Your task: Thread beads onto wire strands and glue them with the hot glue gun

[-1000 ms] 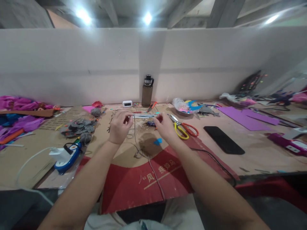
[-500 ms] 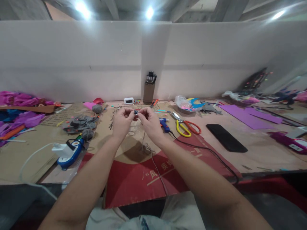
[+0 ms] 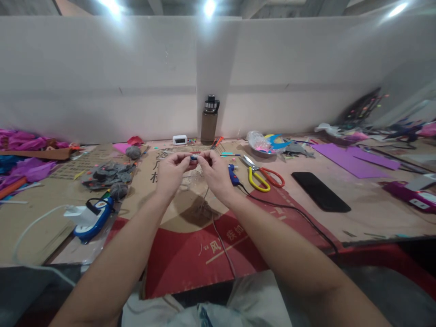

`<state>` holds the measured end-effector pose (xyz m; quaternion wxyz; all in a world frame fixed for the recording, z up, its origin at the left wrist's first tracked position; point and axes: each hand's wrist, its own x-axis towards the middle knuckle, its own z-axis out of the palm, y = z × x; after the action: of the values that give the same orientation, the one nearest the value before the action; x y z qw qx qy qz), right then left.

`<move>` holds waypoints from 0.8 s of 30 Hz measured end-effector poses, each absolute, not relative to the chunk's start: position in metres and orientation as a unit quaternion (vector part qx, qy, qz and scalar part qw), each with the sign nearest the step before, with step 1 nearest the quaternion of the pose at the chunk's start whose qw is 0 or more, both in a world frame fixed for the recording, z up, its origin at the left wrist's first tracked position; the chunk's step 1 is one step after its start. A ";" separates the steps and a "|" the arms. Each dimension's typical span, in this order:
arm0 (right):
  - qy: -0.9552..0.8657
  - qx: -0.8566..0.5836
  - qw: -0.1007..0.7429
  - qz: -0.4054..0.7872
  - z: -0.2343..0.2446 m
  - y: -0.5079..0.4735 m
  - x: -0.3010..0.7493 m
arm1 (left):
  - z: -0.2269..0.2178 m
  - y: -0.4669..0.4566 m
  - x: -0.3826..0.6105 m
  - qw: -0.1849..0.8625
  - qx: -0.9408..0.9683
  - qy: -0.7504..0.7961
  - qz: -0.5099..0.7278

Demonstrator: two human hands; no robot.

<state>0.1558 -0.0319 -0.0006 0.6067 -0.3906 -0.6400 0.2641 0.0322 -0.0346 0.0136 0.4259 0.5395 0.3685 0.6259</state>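
Fingertips of my left hand (image 3: pixel 172 175) and my right hand (image 3: pixel 217 176) meet over the cardboard, both closed in a pinch. Between them is a small dark object with a pale part (image 3: pixel 194 158), mostly covered by the fingers and too small to name. Grey yarn (image 3: pixel 221 241) runs from below my right hand down across the red part of the cardboard sheet (image 3: pixel 180 259). Just right of my right hand lies a blue glue gun (image 3: pixel 233 176), partly hidden by that hand. Scissors (image 3: pixel 260 175) with one yellow and one red handle lie open beyond it.
A black phone (image 3: pixel 320 191) lies at the right, near purple sheets (image 3: pixel 350 159). Behind the hands stands a brown bottle (image 3: pixel 209 122) beside a small white device (image 3: pixel 180 140). At left are grey felt pieces (image 3: pixel 109 175), a yarn ball (image 3: pixel 119 190) and a blue power strip (image 3: pixel 97 225).
The camera view has tilted down slightly and shifted. Both hands keep their pinch, and a little more of the small object shows between the fingertips.
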 end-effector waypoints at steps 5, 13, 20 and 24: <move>-0.663 -0.395 0.601 0.209 0.002 -0.037 0.158 | 0.013 -0.034 0.032 0.434 0.538 0.358 0.628; -0.681 -0.413 0.582 0.162 0.003 -0.038 0.158 | 0.012 -0.033 0.030 0.410 0.564 0.366 0.616; -0.688 -0.427 0.571 0.136 0.004 -0.040 0.156 | 0.012 -0.033 0.028 0.385 0.572 0.372 0.621; -0.690 -0.436 0.563 0.129 0.005 -0.040 0.157 | 0.011 -0.032 0.028 0.383 0.581 0.365 0.618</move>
<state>0.1567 -0.0398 0.0048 0.5629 -0.4364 -0.6899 0.1291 0.0282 -0.0320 0.0113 0.3832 0.5813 0.3648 0.6182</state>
